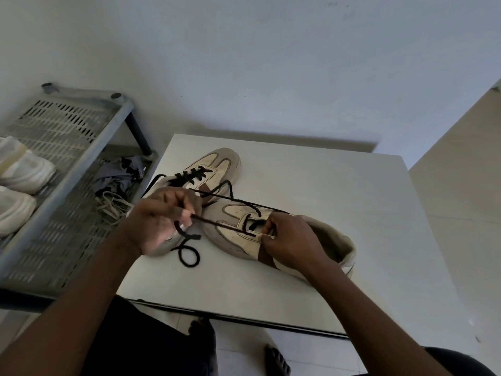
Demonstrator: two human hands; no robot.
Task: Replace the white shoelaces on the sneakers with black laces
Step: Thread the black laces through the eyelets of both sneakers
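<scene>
Two cream and brown sneakers lie on a small white table (339, 202). The far sneaker (217, 166) carries black lacing across its eyelets. The near sneaker (244, 240) has a black lace (217, 225) through its lowest eyelets only. My left hand (160, 221) pinches one end of that lace and holds it taut to the left; the loose tail curls on the table below. My right hand (290, 240) grips the near sneaker at its eyelet flap. The lace's other strand runs over the toe toward the far sneaker.
A grey perforated shoe rack (67, 147) stands to the left, with a pair of white shoes (19, 172), a grey cloth (119, 175) and a heap of white laces (113, 206) on it. A white wall is behind the table. My knees and feet show below the table's front edge.
</scene>
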